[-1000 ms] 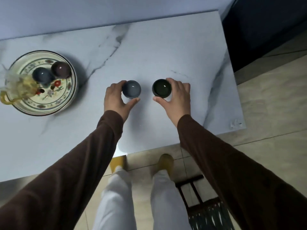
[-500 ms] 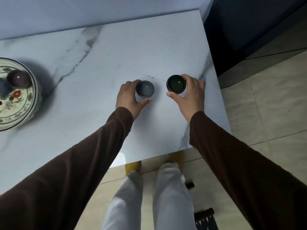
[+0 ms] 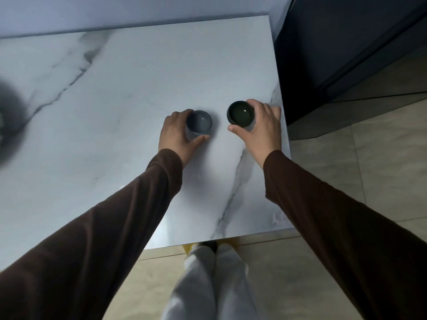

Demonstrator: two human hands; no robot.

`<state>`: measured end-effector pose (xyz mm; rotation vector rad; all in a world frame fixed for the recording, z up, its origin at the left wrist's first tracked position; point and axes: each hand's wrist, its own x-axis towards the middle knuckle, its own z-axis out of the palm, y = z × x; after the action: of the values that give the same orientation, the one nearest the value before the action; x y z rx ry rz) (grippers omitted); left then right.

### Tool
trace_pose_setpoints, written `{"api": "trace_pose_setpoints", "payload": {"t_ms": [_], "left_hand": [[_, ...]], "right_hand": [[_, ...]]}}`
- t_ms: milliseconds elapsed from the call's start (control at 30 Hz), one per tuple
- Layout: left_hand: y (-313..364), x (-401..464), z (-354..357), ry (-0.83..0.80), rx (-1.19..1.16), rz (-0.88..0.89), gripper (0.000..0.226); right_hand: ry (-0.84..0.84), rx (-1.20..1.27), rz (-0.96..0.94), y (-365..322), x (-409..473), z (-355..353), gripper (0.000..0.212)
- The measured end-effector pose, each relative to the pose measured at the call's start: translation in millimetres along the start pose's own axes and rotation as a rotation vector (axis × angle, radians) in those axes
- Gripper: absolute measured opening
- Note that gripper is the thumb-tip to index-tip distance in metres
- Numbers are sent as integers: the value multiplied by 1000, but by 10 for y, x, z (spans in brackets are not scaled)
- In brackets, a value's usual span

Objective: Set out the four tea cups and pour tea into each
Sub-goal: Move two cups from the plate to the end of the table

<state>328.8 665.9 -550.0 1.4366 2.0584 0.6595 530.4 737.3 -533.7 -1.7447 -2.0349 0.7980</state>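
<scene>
Two small tea cups stand upright side by side on the white marble table (image 3: 129,93), toward its right end. My left hand (image 3: 178,135) wraps around the grey-blue cup (image 3: 199,121), thumb in front and fingers behind. My right hand (image 3: 263,128) grips the dark green cup (image 3: 240,113), which sits close to the table's right edge. Both cups look empty inside. The plate with the other cups and the teapot is out of frame to the left.
The table's right edge (image 3: 280,107) runs just past my right hand, with a dark cabinet (image 3: 346,42) and tiled floor (image 3: 369,169) beyond. The near edge lies above my legs (image 3: 215,280). A blurred dark shadow (image 3: 9,112) marks the far left.
Both hands have carried the two cups rightward along the table, toward its right edge. The view swung right with them, so the plate with the other cups and the teapot left the frame.
</scene>
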Motion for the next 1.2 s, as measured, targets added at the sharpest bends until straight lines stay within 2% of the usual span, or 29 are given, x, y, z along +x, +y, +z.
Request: {"api": "trace_pose_setpoints", "payload": {"t_ms": [267,1000,1200], "left_hand": [[-23,236,246,9,22,17,67],[-7,332,282,9,65,39,72],[5,262,209,-3,74,20,85]], "right_hand": [[5,6,-26,237,253,206,72],[37,5,-40,311,310,299,74],[4,-11,-8,268,243,244,94]]}}
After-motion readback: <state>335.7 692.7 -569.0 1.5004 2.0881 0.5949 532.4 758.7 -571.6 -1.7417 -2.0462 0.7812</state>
